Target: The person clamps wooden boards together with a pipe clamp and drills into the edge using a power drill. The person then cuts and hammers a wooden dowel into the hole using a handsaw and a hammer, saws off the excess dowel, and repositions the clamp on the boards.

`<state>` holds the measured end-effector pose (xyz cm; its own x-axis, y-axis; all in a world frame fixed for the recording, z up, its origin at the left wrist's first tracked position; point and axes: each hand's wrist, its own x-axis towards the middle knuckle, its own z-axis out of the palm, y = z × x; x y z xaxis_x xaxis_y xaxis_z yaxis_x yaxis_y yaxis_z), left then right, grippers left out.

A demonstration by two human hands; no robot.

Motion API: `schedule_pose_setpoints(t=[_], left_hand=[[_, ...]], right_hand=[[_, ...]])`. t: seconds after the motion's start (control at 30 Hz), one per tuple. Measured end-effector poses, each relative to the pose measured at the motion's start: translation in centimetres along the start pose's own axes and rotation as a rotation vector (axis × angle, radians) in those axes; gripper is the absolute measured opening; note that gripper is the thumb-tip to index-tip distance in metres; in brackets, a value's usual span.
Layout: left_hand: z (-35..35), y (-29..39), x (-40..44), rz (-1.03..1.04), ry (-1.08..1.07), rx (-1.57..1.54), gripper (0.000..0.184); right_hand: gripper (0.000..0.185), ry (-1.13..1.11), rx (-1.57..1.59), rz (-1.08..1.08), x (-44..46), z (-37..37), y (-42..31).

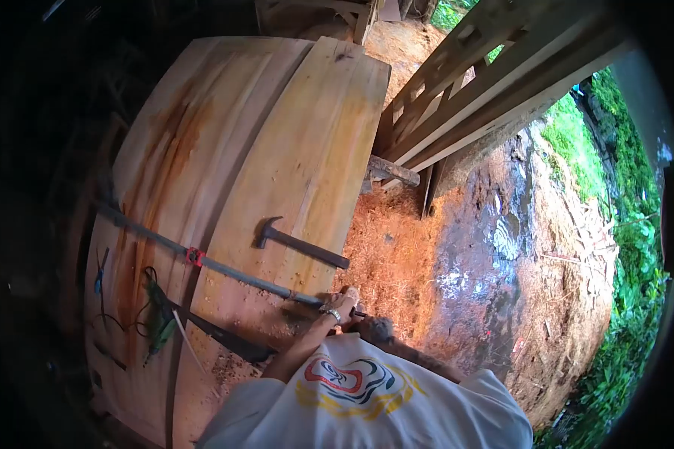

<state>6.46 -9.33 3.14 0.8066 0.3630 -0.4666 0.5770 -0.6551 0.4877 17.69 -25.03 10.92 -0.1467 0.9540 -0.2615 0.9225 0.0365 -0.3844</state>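
Observation:
A long metal bar clamp (251, 279) with a red fitting (195, 257) lies across wide wooden boards (292, 150). My left hand (343, 305), with a bracelet at the wrist, is closed around the clamp's near end at the board edge. Just right of it, my right hand (376, 329) is at a short dark handle (359, 314); its fingers are too small and dark to make out. A hammer (303, 245) rests on the nearer board, above the clamp.
A green power tool (159, 318) with a cord and a dark saw-like blade (225, 338) lie on the boards at lower left. Wooden frames (487, 82) lean at upper right. Sawdust covers the ground (386, 232) beside a wet patch (479, 254).

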Motion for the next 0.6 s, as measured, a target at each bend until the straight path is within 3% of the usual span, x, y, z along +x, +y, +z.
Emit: schedule_pose_setpoints(t=[0.07, 0.1, 0.2, 0.27, 0.33, 0.43, 0.47, 0.5, 0.53, 0.57, 0.6], left_hand=[[1.4, -0.9, 0.5, 0.033, 0.04, -0.028, 0.031], [-0.5, -0.8, 0.7, 0.065, -0.179, 0.032, 0.026], [-2.0, 0.8, -1.0, -0.009, -0.017, 0.022, 0.025], [-1.4, -0.3, 0.0, 0.025, -0.119, 0.022, 0.022], [0.5, -0.8, -0.4, 0.082, 0.129, 0.011, 0.022], [-0.4, -0.6, 0.5, 0.058, -0.191, -0.006, 0.034], [-1.2, 0.0, -0.2, 0.053, -0.122, -0.052, 0.033], [-2.0, 0.4, -0.3, 0.036, -0.181, -0.04, 0.033], [-2.6, 0.4, 0.1, 0.015, -0.239, -0.029, 0.033], [-2.8, 0.2, 0.5, 0.037, -0.252, 0.001, 0.035], [-2.3, 0.0, 0.4, 0.058, -0.271, 0.027, 0.037]], right_hand=[[0.019, 0.019, 0.052, 0.022, -0.5, 3.6, 0.1], [0.02, 0.036, 0.076, 0.03, -0.8, 5.3, -0.1], [0.023, 0.114, 0.137, 0.045, -1.3, 9.4, -0.3], [0.025, 0.187, 0.17, 0.055, -1.1, 12.0, -0.1], [0.027, 0.269, 0.18, 0.048, -0.7, 14.1, 0.6], [0.03, 0.455, 0.153, 0.025, 0.3, 17.5, 2.2], [0.031, 0.551, 0.094, 0.0, 0.7, 18.9, 3.4], [0.033, 0.633, 0.041, -0.01, 1.1, 20.3, 5.0], [0.018, 0.467, 0.715, 0.288, 1.0, 17.4, 5.5], [0.027, 0.315, 0.495, 0.432, 2.1, 21.0, 8.0], [0.027, 0.219, 0.381, 0.353, 1.8, 18.8, 9.5]])
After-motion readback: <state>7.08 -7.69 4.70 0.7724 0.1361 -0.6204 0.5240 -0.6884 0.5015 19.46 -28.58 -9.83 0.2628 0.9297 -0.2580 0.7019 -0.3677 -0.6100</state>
